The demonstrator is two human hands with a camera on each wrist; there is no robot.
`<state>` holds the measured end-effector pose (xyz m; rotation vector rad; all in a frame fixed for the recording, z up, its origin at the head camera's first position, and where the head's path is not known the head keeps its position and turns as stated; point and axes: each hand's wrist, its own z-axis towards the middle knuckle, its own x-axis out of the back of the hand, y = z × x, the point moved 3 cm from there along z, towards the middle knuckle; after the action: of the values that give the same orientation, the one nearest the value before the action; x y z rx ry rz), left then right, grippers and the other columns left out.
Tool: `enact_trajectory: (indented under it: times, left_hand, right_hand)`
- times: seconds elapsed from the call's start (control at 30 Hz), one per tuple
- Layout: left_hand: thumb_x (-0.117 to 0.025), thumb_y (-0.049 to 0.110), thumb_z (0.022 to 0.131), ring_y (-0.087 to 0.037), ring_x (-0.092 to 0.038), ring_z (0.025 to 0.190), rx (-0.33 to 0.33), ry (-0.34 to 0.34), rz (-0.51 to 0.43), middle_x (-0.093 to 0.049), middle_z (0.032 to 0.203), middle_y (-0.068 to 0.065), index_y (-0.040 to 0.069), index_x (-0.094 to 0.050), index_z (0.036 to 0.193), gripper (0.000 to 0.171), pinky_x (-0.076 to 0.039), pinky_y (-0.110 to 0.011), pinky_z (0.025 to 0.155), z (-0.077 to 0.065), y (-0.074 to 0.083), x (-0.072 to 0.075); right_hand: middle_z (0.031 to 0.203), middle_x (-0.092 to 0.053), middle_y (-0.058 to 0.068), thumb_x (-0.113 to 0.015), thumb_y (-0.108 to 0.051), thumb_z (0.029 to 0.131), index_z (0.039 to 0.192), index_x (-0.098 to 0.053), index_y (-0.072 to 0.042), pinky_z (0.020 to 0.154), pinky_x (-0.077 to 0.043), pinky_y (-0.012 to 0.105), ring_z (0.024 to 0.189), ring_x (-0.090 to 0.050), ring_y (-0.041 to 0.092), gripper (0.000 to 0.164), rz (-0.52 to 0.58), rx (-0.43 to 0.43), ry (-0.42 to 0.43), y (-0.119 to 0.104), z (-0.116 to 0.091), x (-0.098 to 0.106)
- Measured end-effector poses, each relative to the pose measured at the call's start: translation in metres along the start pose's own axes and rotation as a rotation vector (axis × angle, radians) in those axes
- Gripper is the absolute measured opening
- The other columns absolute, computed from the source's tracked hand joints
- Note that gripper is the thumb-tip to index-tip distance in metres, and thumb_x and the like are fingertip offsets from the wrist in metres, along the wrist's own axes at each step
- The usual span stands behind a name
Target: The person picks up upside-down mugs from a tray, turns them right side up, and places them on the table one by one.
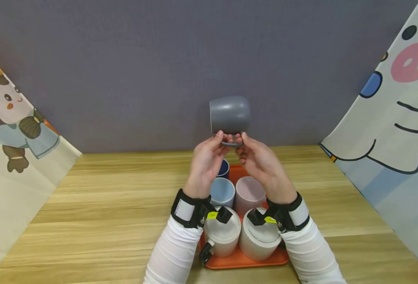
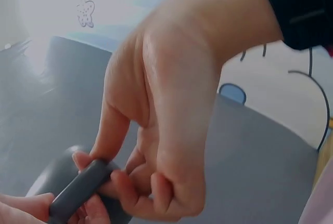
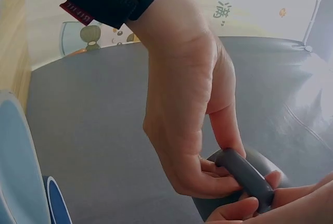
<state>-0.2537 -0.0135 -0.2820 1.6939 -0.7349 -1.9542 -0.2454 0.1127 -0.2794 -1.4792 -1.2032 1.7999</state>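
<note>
A dark grey mug [image 1: 230,114] is held up above the tray, lying on its side with its rim to the left and its handle [image 1: 231,144] toward me. My left hand [image 1: 207,161] pinches the rim-side end of the handle between thumb and fingers. At the handle's other end, my right hand [image 1: 263,165] pinches it the same way. In the left wrist view the right hand [image 2: 166,99] fills the middle, with the left fingertips [image 2: 26,208] at the lower corner. The right wrist view shows the left hand [image 3: 182,99] on the handle [image 3: 247,177].
Beneath my forearms, an orange tray [image 1: 246,263] on the wooden table [image 1: 123,213] carries a dark blue cup [image 1: 224,169], a light blue cup [image 1: 223,191], a pink mug [image 1: 249,191] and two off-white mugs [image 1: 223,232]. Behind stands a grey wall [image 1: 141,79], with cartoon-printed panels at both sides.
</note>
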Motion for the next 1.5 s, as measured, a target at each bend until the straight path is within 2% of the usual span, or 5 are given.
enact_trajectory:
  times: [0.2, 0.7, 0.9, 1.23, 1.5]
  left_hand:
    - [-0.046, 0.008, 0.099, -0.014, -0.061, 0.075, 0.009, -0.011, -0.069, -0.063, 0.078, -0.005, 0.005, -0.064, 0.083, 0.025, -0.048, -0.025, 0.083, 0.0, -0.002, -0.003]
    - [-0.049, 0.008, 0.098, -0.015, -0.064, 0.078, -0.009, 0.09, -0.006, -0.064, 0.083, -0.007, 0.002, -0.063, 0.09, 0.017, -0.051, -0.026, 0.082, -0.003, -0.003, -0.001]
    - [-0.05, 0.007, 0.097, -0.015, -0.067, 0.076, -0.052, 0.088, 0.01, -0.066, 0.081, -0.008, 0.0, -0.064, 0.086, 0.019, -0.055, -0.027, 0.078, -0.002, 0.001, -0.001]
    - [-0.053, 0.005, 0.095, -0.014, -0.067, 0.073, -0.117, 0.117, 0.045, -0.065, 0.079, -0.009, -0.001, -0.063, 0.084, 0.016, -0.056, -0.025, 0.076, -0.002, 0.019, 0.01]
    - [-0.058, 0.002, 0.092, -0.016, -0.067, 0.069, -0.191, 0.181, 0.131, -0.067, 0.075, -0.008, 0.001, -0.068, 0.078, 0.016, -0.056, -0.028, 0.076, -0.001, 0.035, 0.028]
  right_hand:
    - [0.079, -0.057, -0.008, -0.035, -0.028, 0.103, 0.089, -0.059, -0.015, 0.064, -0.022, 0.022, 0.072, -0.041, 0.008, 0.031, 0.076, -0.063, -0.026, -0.001, 0.001, 0.0]
    - [0.092, -0.048, 0.005, -0.036, -0.021, 0.103, 0.103, -0.048, -0.004, 0.072, -0.036, 0.024, 0.079, -0.041, 0.015, 0.02, 0.475, -0.227, -0.078, -0.001, -0.005, -0.003]
    - [0.1, -0.045, 0.006, -0.041, -0.023, 0.101, 0.108, -0.046, -0.004, 0.074, -0.039, 0.022, 0.082, -0.042, 0.014, 0.02, 0.525, -0.265, -0.071, -0.001, -0.007, -0.006]
    - [0.121, -0.044, 0.011, -0.039, -0.034, 0.101, 0.113, -0.044, -0.008, 0.094, -0.038, 0.031, 0.114, -0.043, 0.023, 0.03, 0.332, -0.224, -0.127, -0.017, -0.013, 0.009]
    - [0.131, -0.051, 0.008, -0.035, -0.033, 0.103, 0.129, -0.042, -0.009, 0.101, -0.041, 0.036, 0.126, -0.045, 0.026, 0.036, 0.017, -0.029, -0.177, -0.031, -0.018, 0.026]
